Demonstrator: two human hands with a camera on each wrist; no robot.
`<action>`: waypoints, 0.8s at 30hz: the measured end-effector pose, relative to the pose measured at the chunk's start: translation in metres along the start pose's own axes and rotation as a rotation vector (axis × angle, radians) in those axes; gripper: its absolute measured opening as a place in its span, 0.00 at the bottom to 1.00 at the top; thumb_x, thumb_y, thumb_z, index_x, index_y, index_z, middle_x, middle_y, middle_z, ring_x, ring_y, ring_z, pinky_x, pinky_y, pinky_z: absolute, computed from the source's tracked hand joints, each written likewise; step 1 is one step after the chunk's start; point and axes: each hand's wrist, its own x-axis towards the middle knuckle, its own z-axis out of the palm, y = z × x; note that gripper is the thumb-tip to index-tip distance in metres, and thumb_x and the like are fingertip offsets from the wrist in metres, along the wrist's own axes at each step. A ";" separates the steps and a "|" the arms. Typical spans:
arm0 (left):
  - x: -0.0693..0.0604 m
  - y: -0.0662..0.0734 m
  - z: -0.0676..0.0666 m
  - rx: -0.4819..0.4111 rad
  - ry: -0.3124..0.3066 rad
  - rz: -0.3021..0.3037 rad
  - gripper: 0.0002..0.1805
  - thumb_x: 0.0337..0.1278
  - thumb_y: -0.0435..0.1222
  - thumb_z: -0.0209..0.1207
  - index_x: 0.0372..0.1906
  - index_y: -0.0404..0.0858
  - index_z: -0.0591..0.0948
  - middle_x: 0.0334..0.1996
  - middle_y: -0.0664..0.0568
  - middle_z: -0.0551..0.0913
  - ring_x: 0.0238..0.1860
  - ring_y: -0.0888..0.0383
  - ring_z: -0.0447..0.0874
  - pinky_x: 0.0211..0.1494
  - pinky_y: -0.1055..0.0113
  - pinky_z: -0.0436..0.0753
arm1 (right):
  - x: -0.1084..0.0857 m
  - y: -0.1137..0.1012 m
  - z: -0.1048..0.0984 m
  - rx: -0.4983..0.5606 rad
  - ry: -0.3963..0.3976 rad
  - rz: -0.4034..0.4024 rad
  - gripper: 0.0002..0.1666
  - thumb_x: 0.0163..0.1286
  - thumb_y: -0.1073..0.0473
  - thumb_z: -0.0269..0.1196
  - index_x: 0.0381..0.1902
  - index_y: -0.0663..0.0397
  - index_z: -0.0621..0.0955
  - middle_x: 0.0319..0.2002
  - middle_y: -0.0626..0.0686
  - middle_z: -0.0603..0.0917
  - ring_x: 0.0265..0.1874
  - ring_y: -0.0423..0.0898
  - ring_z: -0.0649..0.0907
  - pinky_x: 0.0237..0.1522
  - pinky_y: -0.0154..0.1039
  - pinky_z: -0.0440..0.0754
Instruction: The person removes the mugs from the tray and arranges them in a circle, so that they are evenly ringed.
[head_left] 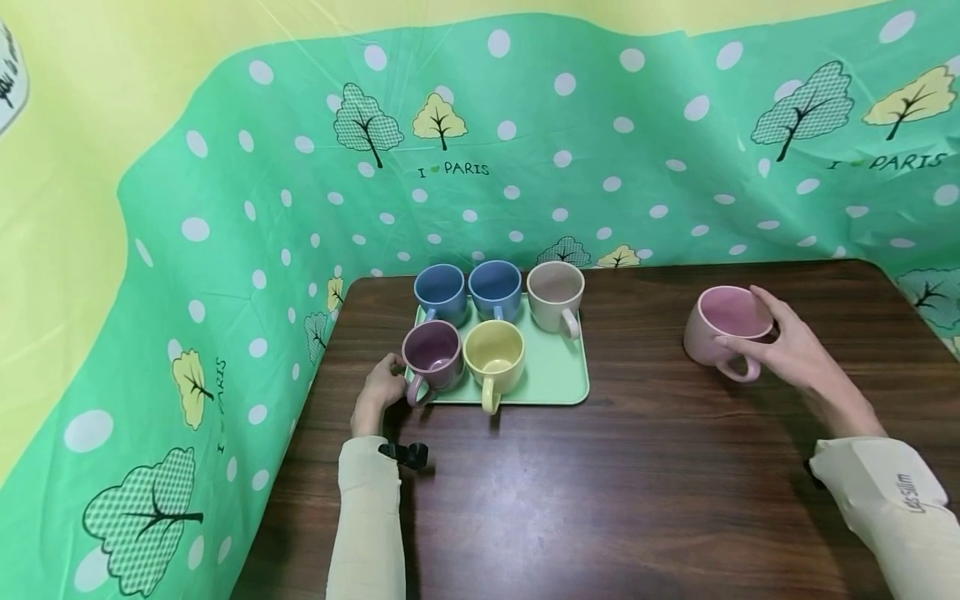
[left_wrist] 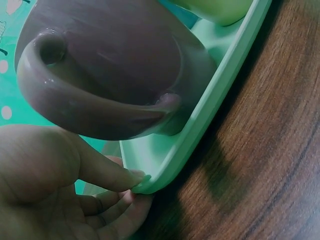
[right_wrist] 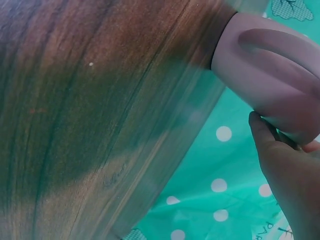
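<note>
The corner of the light green tray (head_left: 558, 367) is pinched by the left hand (head_left: 381, 390), with the thumb laid on the rim and the other fingers bent beneath it. The pink mug (head_left: 697, 340) is held by the right hand (head_left: 795, 346), spread across its top: the thumb is set against the near side and the fingers are placed over the far side of the rim. The mug is kept close to upright, with its handle (head_left: 744, 371) turned toward the person below the thumb; whether its base is touching the table cannot be told. It is positioned well apart from the tray, off to the right.

Five mugs are carried on the tray. In the near row, the purple mug (head_left: 433, 352) is set just beside the left hand, and the yellow mug (head_left: 495, 354) is placed next to it, its handle projected past the tray's near edge. Along the far side, two blue mugs (head_left: 496, 283) and a pale grey mug (head_left: 547, 304) are lined up.

Both forearms are covered by pale sleeves (head_left: 367, 517), and a black device (head_left: 405, 455) is worn at the left wrist. Everything is supported by a dark wood-grained table (head_left: 585, 492), which is backed by a green and yellow cloth (head_left: 525, 100) printed with white dots, trees and "PARIS" lettering.
</note>
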 end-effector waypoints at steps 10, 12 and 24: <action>-0.001 0.001 0.000 -0.004 0.006 -0.002 0.19 0.56 0.30 0.44 0.53 0.37 0.72 0.49 0.38 0.77 0.44 0.47 0.71 0.48 0.56 0.69 | 0.001 0.002 0.001 0.003 -0.022 0.022 0.62 0.59 0.44 0.67 0.76 0.37 0.38 0.76 0.60 0.39 0.71 0.66 0.46 0.61 0.71 0.49; -0.001 0.001 0.000 -0.001 0.009 -0.003 0.19 0.56 0.30 0.44 0.53 0.37 0.72 0.48 0.39 0.78 0.43 0.47 0.71 0.48 0.56 0.70 | 0.000 0.002 0.000 0.002 -0.020 0.024 0.62 0.59 0.43 0.67 0.76 0.34 0.38 0.76 0.59 0.39 0.72 0.65 0.46 0.62 0.71 0.50; 0.001 -0.001 0.000 -0.004 0.000 -0.007 0.19 0.54 0.30 0.45 0.53 0.38 0.72 0.46 0.40 0.77 0.40 0.48 0.71 0.44 0.58 0.68 | -0.002 0.000 -0.004 -0.022 0.001 0.048 0.60 0.58 0.40 0.67 0.75 0.26 0.40 0.76 0.58 0.40 0.73 0.64 0.45 0.62 0.70 0.50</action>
